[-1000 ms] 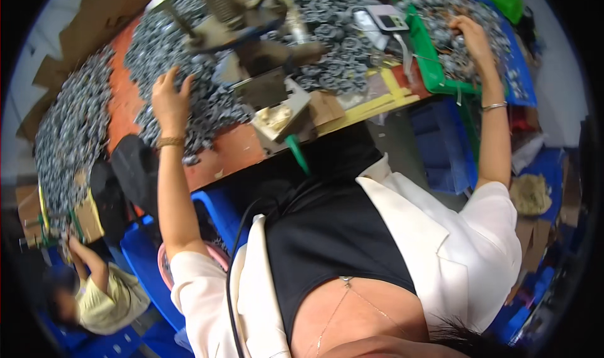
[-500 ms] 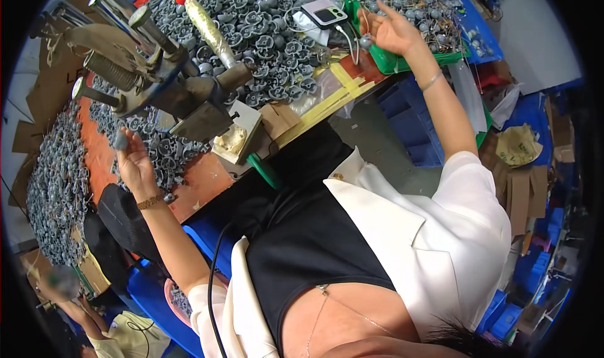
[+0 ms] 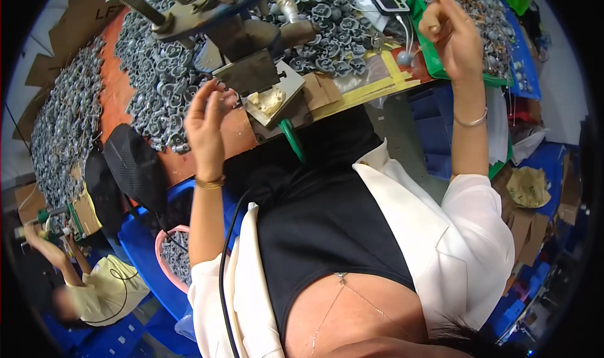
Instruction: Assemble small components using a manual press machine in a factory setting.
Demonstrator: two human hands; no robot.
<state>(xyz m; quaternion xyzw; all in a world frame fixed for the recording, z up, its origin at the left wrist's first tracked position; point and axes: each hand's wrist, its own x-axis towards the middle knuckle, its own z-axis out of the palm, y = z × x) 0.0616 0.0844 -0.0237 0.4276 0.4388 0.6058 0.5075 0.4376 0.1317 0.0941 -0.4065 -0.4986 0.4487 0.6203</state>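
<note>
Grey parts [image 3: 157, 103]: small moulded pieces, heaped thickly over an orange tabletop [image 3: 236, 138], to the left of the press and beyond it on the right; bare orange shows along the near edge.
Metal press [image 3: 248, 37]: stands among the heap; round plate and spring above, upright flat plate facing the person.
Green tray [image 3: 431, 59]: at the heap's right; grey balls and thin brownish strands inside.
Right hand [image 3: 458, 46]: raised over the tray's near left corner; index finger extended, the others curled; cannot tell whether the fingertips grip anything.
Left hand [image 3: 206, 128]: just left of the press, palm side partly turned to it; thumb and fingers bent toward each other; contact at the tips unclear, contents cannot be told.
White device [image 3: 385, 0]: beside the tray, dark panel, white cable attached.
Cream lump [image 3: 267, 100]: on a pale block at the press front.
Green handle [image 3: 291, 141]: below that block.
Grey ball [image 3: 404, 58]: left of the right hand, near the tray wall; support unclear.
</note>
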